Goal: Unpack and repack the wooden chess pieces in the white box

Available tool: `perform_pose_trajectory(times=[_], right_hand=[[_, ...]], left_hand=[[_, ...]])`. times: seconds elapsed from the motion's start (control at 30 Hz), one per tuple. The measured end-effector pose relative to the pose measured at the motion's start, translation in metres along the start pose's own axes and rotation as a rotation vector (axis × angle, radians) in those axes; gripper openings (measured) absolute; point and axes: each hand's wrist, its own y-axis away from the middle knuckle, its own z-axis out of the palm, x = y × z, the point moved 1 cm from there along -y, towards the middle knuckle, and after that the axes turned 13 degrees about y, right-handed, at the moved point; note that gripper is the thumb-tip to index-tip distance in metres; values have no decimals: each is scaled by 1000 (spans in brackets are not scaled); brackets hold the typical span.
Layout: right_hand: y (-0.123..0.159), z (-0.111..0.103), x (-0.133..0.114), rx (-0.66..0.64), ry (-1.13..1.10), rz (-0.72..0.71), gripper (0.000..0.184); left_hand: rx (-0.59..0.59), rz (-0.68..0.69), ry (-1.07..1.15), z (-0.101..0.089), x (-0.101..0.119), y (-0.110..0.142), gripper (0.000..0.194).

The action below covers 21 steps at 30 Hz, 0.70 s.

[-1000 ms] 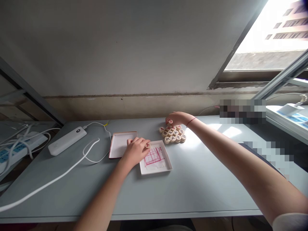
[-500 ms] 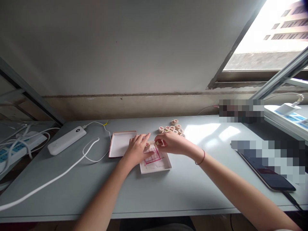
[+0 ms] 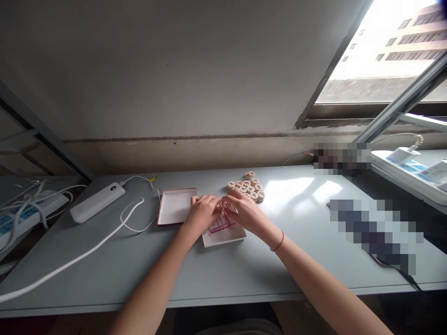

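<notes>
At the far left, power strip (image 3: pixel 24 215): white with blue socket panels, loose white cables over it, no readable brand.
Power bank (image 3: pixel 98 201): white, round dark display near its far end, its marking too faint to read.
Open tray (image 3: pixel 177 205): pale inside, flat on the table, just beside the left hand.
Left hand (image 3: pixel 202 211): palm down, fingers bent and touching the left disc (image 3: pixel 220 205); whether they pinch it cannot be told.
Grid tray (image 3: pixel 225 238): white, pink-red ruled lines inside, partly under both hands.
Right disc (image 3: pixel 226 204): beside the left one, above the grid tray's far edge; both bear red cross-like marks.
Right hand (image 3: pixel 246 210): reaching inward, thumb and fingers closed on the right disc, red band at the wrist.
Disc cluster (image 3: pixel 250 188): pale rounds beyond the right hand, red characters too small to read surely.
</notes>
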Motion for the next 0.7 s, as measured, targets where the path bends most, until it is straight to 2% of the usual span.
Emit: perform_pose_trajectory(times=[0.1,0.23,0.33,0.4,0.5,0.6,0.7], right_hand=[[-1,5,0,7,48,-47,23],[-1,9,-3,3,108,-26,11],[0,7,0,3,22,-44,13],[-3,3,11,21,-91,-32,13],[-18,-5,44,53,-134,133,16],[-44,-10,86,63,102,408,24],[-69,-5,116,-100,246,547,37]], left_hand=[[13,-15,-1,2,-1,1,37],[-1,-27,8,3,-2,2,51],[-18,-16,3,3,1,1,46],[-28,-4,-17,3,4,-1,41],[-64,37,-66,4,8,-5,39],[-79,46,-121,6,11,-9,41],[-51,24,-162,10,12,-10,31]])
